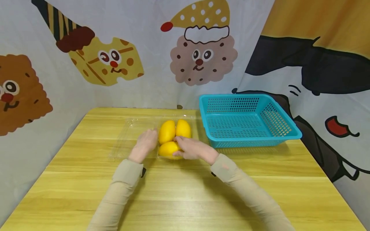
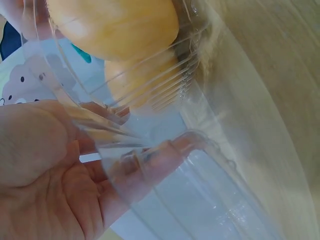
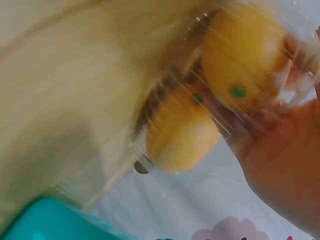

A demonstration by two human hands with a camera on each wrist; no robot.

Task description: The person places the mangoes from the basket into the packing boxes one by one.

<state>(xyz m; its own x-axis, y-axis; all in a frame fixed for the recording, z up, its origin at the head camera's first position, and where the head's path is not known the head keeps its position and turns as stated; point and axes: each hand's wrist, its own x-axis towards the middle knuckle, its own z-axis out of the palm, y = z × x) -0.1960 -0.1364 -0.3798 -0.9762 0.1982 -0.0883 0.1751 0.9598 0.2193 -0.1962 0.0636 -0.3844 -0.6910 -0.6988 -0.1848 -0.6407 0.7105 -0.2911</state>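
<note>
Three yellow mangoes sit in one half of a clear plastic clamshell box (image 1: 127,134), whose lid lies folded out to the left on the table. Two of them, a left mango (image 1: 167,132) and a right mango (image 1: 183,128), stand side by side at the back. Across the front lies another mango (image 1: 167,149). My right hand (image 1: 192,148) grips this front mango at its right end, fingers over the top. At the fold between the box halves, my left hand (image 1: 146,141) holds the plastic, its fingers (image 2: 145,185) curled around the edge.
A blue-green plastic basket (image 1: 251,141) with lattice sides stands on the wooden table (image 1: 185,199), close to the right of the box. Behind the table hangs a white cloth (image 1: 156,93) with cartoon figures.
</note>
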